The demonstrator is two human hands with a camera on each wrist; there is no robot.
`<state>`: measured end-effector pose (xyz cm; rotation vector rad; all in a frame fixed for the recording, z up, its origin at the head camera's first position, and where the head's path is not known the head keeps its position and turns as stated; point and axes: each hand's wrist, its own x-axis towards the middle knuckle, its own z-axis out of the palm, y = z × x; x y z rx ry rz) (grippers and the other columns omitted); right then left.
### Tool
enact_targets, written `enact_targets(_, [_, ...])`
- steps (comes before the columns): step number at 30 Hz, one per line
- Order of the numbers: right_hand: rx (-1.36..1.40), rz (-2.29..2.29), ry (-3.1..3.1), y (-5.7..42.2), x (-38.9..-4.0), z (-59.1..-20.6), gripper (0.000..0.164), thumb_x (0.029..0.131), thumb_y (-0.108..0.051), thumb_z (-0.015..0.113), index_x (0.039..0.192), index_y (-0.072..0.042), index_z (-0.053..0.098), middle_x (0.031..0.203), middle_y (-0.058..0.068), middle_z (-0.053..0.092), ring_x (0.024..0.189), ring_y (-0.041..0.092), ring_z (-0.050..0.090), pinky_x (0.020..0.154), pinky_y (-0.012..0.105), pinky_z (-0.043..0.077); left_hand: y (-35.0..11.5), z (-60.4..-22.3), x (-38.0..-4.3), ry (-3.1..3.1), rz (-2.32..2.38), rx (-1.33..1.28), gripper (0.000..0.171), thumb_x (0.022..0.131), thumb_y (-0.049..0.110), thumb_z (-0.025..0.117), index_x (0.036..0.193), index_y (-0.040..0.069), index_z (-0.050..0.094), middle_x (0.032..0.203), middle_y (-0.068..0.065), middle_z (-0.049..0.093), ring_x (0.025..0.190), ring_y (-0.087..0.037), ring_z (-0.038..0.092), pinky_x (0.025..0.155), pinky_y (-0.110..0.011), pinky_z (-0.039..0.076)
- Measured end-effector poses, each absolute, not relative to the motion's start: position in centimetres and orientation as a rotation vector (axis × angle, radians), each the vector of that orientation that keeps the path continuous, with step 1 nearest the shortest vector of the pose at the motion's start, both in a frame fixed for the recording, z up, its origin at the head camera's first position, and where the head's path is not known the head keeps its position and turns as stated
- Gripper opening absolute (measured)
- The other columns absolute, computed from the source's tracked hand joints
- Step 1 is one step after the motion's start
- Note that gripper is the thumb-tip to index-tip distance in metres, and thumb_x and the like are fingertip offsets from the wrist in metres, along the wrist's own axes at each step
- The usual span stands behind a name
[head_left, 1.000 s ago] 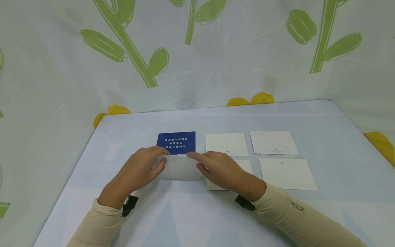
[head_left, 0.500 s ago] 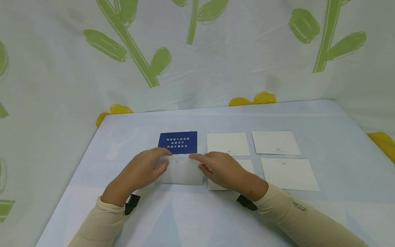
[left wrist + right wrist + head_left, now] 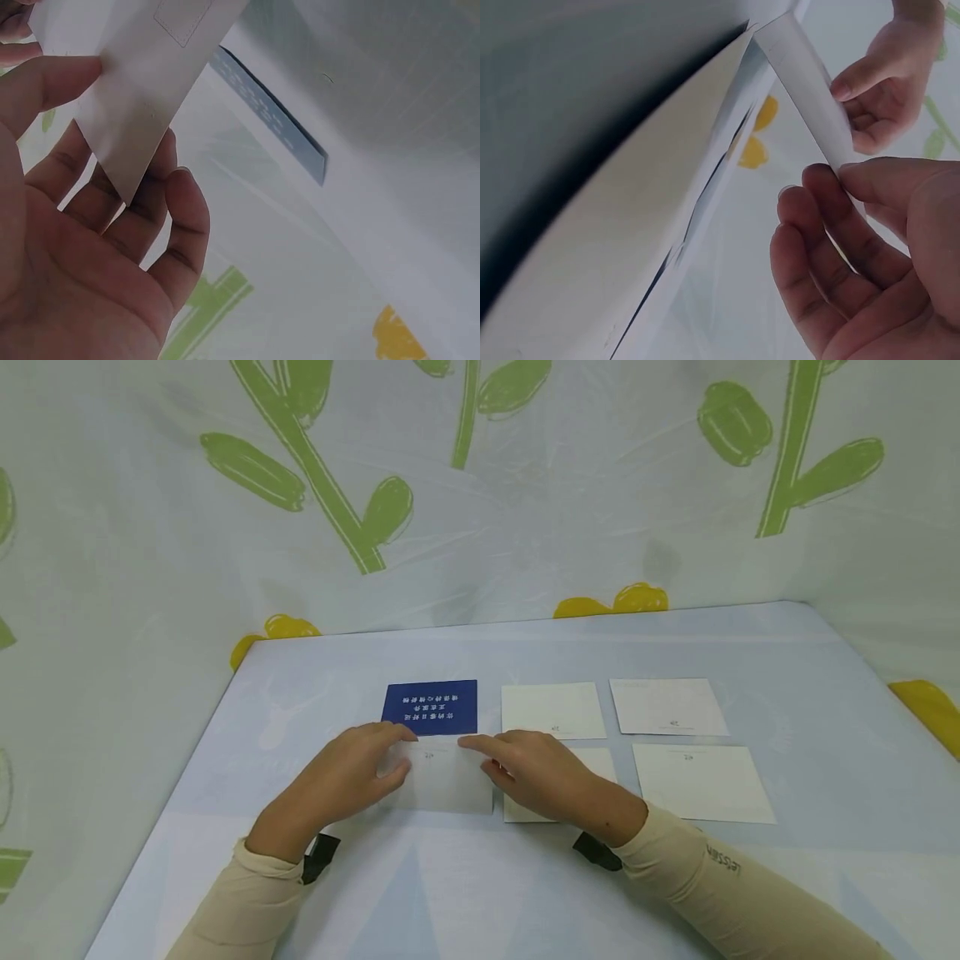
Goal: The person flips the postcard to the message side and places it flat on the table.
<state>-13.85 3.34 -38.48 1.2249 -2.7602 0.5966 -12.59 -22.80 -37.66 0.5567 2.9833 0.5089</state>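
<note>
Between both hands a white postcard [image 3: 453, 785] is held up, its near edge closer to me; the left wrist view shows a dotted stamp box on it. My left hand [image 3: 337, 781] pinches its left side, thumb on the near face and fingers behind. On the right side, my right hand [image 3: 540, 772] grips it between thumb and index finger, the other fingers curled below in the right wrist view. Just beyond it lies a blue card [image 3: 435, 702] with white lettering, flat on the table. Under my right hand and wrist is another white card [image 3: 525, 810], partly covered.
To the right, three more white cards lie flat: one at the back [image 3: 551, 706], one at the far right [image 3: 667, 706], and one in front of that [image 3: 701, 783]. The table [image 3: 450, 893] has a pale blue printed cover. A leaf-patterned curtain [image 3: 562, 510] hangs behind.
The held postcard's near edge has swung down and toward me, so more of its face shows. Both hands stay at nearly the same place, still holding its sides.
</note>
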Motion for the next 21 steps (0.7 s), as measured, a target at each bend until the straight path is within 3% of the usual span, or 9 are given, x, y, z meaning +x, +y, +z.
enact_targets(12, [1.184,0.520,-2.887,3.30,-13.98,-38.65,0.055,0.091,-0.020,0.075,0.142,-0.022,0.055,0.102,0.001,0.071,0.086,0.011,0.068,0.074,0.025,0.058,-22.90,-37.98,-12.77,2.947,0.473,0.550,0.041,0.090,0.024,0.074,0.128,0.012,0.064,0.126,-0.010,0.067,0.106,-0.025,0.066,0.093,-0.045,0.057])
enact_targets(16, [1.170,0.497,-2.925,3.26,-14.00,-38.67,0.057,0.091,-0.024,0.074,0.144,-0.023,0.053,0.102,0.001,0.070,0.086,0.011,0.066,0.074,0.025,0.057,-22.95,-38.27,-12.86,2.936,0.438,0.545,0.053,0.085,0.028,0.080,0.133,0.016,0.060,0.126,-0.010,0.062,0.099,-0.023,0.064,0.093,-0.045,0.057])
enact_targets(21, [1.170,0.465,-2.932,3.27,-14.05,-38.72,0.057,0.091,-0.026,0.074,0.144,-0.023,0.054,0.104,0.002,0.068,0.082,0.011,0.061,0.073,0.025,0.056,-22.93,-38.60,-12.89,2.945,0.414,0.562,0.059,0.082,0.031,0.083,0.134,0.017,0.059,0.127,-0.011,0.061,0.103,-0.026,0.064,0.094,-0.047,0.056])
